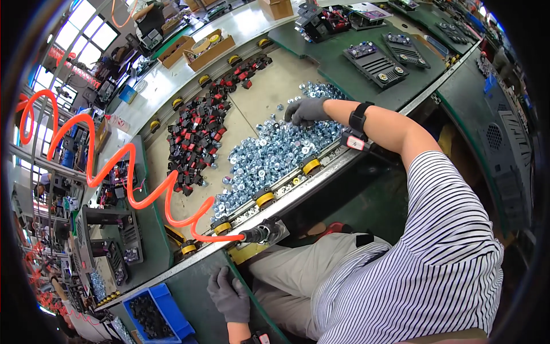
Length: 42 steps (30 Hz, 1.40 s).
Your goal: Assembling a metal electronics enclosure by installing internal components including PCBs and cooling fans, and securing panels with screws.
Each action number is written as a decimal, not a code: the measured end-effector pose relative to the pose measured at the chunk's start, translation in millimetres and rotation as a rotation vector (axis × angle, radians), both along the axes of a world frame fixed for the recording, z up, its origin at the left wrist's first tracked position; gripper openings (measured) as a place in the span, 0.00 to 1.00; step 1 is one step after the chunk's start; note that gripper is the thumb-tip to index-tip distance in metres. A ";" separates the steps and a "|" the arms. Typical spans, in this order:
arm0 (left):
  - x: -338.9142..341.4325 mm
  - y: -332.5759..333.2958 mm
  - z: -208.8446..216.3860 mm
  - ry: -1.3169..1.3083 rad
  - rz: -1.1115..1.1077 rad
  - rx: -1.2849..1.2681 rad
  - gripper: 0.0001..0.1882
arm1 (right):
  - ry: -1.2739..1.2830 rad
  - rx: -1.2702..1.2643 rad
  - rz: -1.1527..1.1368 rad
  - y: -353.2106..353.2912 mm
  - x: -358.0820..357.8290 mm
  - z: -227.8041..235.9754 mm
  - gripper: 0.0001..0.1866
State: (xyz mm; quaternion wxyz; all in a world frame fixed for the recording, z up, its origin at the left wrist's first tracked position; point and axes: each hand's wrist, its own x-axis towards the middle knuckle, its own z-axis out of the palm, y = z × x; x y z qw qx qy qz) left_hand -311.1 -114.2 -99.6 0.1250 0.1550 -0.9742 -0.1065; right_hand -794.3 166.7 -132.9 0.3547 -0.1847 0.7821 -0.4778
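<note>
Over the far right part of a heap of small, round, shiny bluish-silver metal pieces (269,155) is my right hand (308,110), in a grey glove. Its fingers bend down together at the pieces; whatever lies between the tips is hidden. My left hand (228,295), also gloved in grey, rests low over the green board (200,269) near the line's front edge. Its fingers are apart and hold nothing. Left of the metal heap lies a long band of small black and red parts (197,135), on the same pale surface (246,114).
An orange coiled hose (134,198) crosses the left side and ends in a dark tool (263,232) at the front rail. A blue bin (186,327) of black parts stands left of my left hand. Dark panels (375,67) lie on the green board at far right.
</note>
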 end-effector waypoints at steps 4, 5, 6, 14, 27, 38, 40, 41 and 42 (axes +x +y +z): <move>-4.1 -11.6 21.9 -0.119 0.000 0.263 0.22 | -0.202 -0.004 -0.172 7.3 -1.4 -7.2 0.09; -5.0 -19.8 32.7 -0.177 -0.036 0.335 0.22 | -0.142 0.027 -0.144 6.5 -0.4 -7.6 0.12; -7.9 -33.8 46.1 -0.257 -0.097 0.465 0.23 | -0.061 0.091 -0.163 5.2 1.2 -6.7 0.15; -46.8 -137.4 93.0 -0.192 0.090 0.219 0.23 | 0.878 0.756 0.448 -35.6 26.6 6.4 0.24; -134.7 -201.2 47.0 -0.582 0.473 0.017 0.26 | 1.196 0.461 0.457 1.2 5.6 -53.0 0.14; -125.0 -270.0 25.4 -0.507 0.635 0.128 0.18 | 0.821 0.629 0.545 18.2 -42.0 -66.2 0.19; -121.9 -296.4 23.1 -0.512 0.740 0.049 0.19 | 0.787 0.630 0.547 16.3 -39.7 -63.2 0.19; -126.0 -306.7 21.0 -0.505 0.827 0.013 0.20 | 0.760 0.633 0.551 15.3 -38.3 -63.3 0.19; -127.4 -312.7 19.7 -0.494 0.930 -0.040 0.21 | 0.729 0.633 0.549 14.7 -37.7 -64.0 0.19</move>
